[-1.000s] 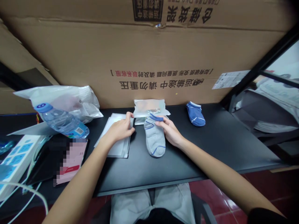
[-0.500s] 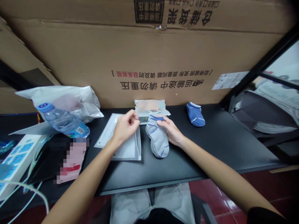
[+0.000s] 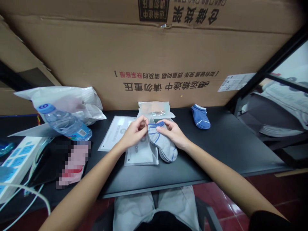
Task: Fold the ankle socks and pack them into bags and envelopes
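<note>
A stack of grey socks with blue stripes (image 3: 164,146) is held by the cuffs in my right hand (image 3: 174,133), thumb on top and fingers behind. My left hand (image 3: 136,132) is closed in a pinch on the edge of a frosted zip bag (image 3: 141,155), right beside the sock cuffs. The bag's near side lies on the table and its mouth gapes a little toward the socks. Another printed bag (image 3: 112,136) lies flat to the left, partly behind my left hand. Folded blue socks (image 3: 201,117) rest farther back on the right.
A clear packet (image 3: 156,109) leans at the large cardboard box (image 3: 168,51) behind the black table (image 3: 228,144). On the left are a water bottle (image 3: 67,123), a white plastic bag (image 3: 72,99), a phone-like pink item (image 3: 75,163) and a power strip (image 3: 21,160) with cables.
My left hand has drawn one zip bag rightward off the other, up to the socks. The grey socks have tilted slightly, their toes swinging right.
</note>
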`<state>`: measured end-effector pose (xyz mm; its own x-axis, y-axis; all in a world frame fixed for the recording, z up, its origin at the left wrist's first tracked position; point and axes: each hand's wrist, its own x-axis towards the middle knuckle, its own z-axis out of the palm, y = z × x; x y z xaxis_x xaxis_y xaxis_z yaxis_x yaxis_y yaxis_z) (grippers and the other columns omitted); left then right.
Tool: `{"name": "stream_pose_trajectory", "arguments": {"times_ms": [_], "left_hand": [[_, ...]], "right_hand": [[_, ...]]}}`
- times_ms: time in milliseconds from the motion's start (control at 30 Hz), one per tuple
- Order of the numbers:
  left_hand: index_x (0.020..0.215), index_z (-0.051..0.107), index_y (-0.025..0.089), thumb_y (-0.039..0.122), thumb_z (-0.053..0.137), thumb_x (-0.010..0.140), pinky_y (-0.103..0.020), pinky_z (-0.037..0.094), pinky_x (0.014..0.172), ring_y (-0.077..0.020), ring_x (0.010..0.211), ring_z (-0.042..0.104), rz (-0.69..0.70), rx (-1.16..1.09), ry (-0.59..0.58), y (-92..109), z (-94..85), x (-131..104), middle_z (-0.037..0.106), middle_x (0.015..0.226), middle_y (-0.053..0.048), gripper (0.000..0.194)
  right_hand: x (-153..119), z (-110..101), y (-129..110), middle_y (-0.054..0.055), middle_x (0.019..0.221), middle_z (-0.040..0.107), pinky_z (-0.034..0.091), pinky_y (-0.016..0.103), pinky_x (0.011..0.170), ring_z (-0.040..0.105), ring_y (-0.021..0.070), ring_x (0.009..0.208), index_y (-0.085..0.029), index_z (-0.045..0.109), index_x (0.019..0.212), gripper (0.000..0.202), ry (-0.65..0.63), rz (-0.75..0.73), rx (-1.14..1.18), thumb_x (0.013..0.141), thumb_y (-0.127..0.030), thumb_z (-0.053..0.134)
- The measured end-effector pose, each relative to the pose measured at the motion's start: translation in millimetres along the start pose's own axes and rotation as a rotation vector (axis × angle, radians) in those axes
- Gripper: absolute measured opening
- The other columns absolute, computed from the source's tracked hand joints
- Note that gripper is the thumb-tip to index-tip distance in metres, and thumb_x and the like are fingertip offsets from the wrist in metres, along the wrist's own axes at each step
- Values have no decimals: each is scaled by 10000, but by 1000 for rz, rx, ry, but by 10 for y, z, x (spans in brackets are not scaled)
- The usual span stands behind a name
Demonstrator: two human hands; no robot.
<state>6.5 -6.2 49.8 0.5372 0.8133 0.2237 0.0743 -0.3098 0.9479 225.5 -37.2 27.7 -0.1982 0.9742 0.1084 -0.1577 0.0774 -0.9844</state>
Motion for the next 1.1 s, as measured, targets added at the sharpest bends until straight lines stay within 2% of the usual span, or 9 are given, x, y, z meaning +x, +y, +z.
{"name": "stream_pose_trajectory", "arguments": {"times_ms": [100,200,333,433,567,667,833,1000,1100], "left_hand": [[910,471,222,221,609,944,-200,399,519,-79,505,488,34,61,57,-5,-12,-2,532,669,74,143],[883,516,204,182,634,901,-198,399,561,-79,556,490,91,186,92,-6,14,-6,562,676,60,122],[908,587,184,178,649,879,-188,399,566,-81,591,526,105,221,39,11,68,-6,619,701,40,69],[929,621,178,189,657,881,-176,401,542,-78,566,532,74,199,-19,31,96,-9,612,662,48,61],[950,603,191,172,620,879,-174,445,491,-73,485,536,-61,107,-114,45,119,-28,600,648,65,76],[962,593,194,178,621,889,-168,449,469,-71,458,563,-76,96,-111,44,121,-34,608,661,67,80],[973,593,191,225,651,926,-162,437,474,-63,456,558,-41,77,-9,42,104,-15,589,647,70,82],[983,597,187,262,662,952,-174,435,481,-70,485,571,-58,3,-106,45,135,-29,615,699,47,104],[989,604,185,266,652,969,-178,448,516,-72,516,573,-24,9,-111,49,170,-41,621,703,41,96]], "right_hand": [[52,-48,53,57,1065,785,536,376,980,718,231,1011,-193,741,1050,361,62,-100,-200,819,-442,862],[67,-83,108,57,1020,789,533,380,943,720,237,974,-187,740,1026,300,51,-188,-369,848,-413,823],[21,-43,124,42,994,796,532,366,894,728,237,935,-197,752,1009,228,15,-257,-524,859,-364,793],[-4,13,113,44,982,798,535,357,869,732,236,916,-198,756,1002,207,96,-294,-518,857,-343,785],[-1,41,119,61,1001,798,549,367,900,733,244,945,-193,751,998,221,210,-313,-421,854,-358,784],[-3,29,131,66,1043,795,554,363,902,732,239,967,-187,750,1054,235,121,-277,-393,868,-329,740],[-9,-10,120,46,990,778,536,298,742,695,186,805,-163,749,1108,283,-67,-188,-336,863,-295,701],[-22,4,119,13,869,739,490,270,706,631,153,740,-150,760,999,186,-161,-224,-402,884,-249,653],[-48,45,144,8,856,726,495,265,694,628,152,736,-152,748,1013,183,-187,-216,-431,879,-236,658]]}}
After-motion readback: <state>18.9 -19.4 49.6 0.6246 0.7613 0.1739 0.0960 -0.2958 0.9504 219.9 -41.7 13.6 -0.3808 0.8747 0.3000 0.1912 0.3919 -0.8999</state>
